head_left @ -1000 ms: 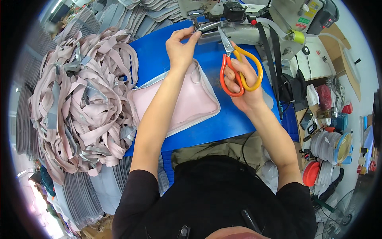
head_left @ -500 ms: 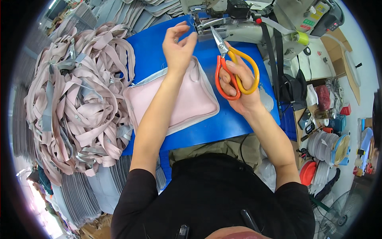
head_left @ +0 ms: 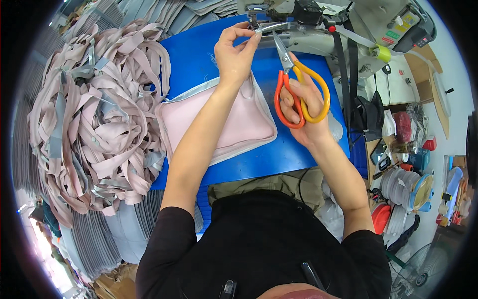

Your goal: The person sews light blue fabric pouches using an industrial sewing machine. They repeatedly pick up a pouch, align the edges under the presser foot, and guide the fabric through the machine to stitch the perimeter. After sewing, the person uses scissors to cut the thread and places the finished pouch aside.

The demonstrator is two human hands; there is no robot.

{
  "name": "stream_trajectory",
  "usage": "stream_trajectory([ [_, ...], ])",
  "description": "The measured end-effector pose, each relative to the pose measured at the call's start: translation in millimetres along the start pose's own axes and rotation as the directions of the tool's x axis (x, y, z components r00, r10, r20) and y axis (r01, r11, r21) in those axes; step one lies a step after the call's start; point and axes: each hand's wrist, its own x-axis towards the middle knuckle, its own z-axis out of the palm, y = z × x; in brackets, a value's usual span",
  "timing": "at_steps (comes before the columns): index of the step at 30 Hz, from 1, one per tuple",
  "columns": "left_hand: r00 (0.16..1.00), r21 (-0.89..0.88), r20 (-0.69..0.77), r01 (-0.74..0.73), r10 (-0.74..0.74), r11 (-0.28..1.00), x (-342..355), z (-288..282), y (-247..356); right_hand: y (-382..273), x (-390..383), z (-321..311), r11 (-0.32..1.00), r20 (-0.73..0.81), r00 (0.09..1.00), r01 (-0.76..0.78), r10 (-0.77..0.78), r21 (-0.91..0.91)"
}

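Note:
My right hand grips a pair of scissors with one red and one yellow handle loop. Its blades point up toward the sewing machine and look shut together. Beside the needle area of that machine, my left hand is closed in a pinch of thumb and forefinger; what lies between the fingertips is too small to name. Under my left forearm a pink padded fabric panel with grey edging lies on the blue tabletop. A thin thread loop shows left of my left hand.
A big tangled heap of pink and grey fabric strips takes up the left side. Grey stacked panels stand below it and more lie behind the table. Black straps hang at the machine's right, near shelves with tape rolls.
My left hand has moved right and up to the machine's needle area, its fingertips now pinched together. The scissors in my right hand have shifted slightly to the right.

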Motion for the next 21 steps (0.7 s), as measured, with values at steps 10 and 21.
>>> stream_trajectory([
  [10, 0.991, 0.031, 0.060, 0.114, -0.116, 0.993, 13.3, -11.0, 5.2, -20.0, 13.5, 2.1, 0.978, 0.076, 0.977, -0.201, 0.197, 0.053],
  [21, 0.947, -0.299, 0.165, 0.313, -0.275, 0.901, 14.0, -14.0, -13.2, 33.8, 22.5, 35.1, 0.977, -0.075, 0.994, 0.064, -0.081, -0.205],
])
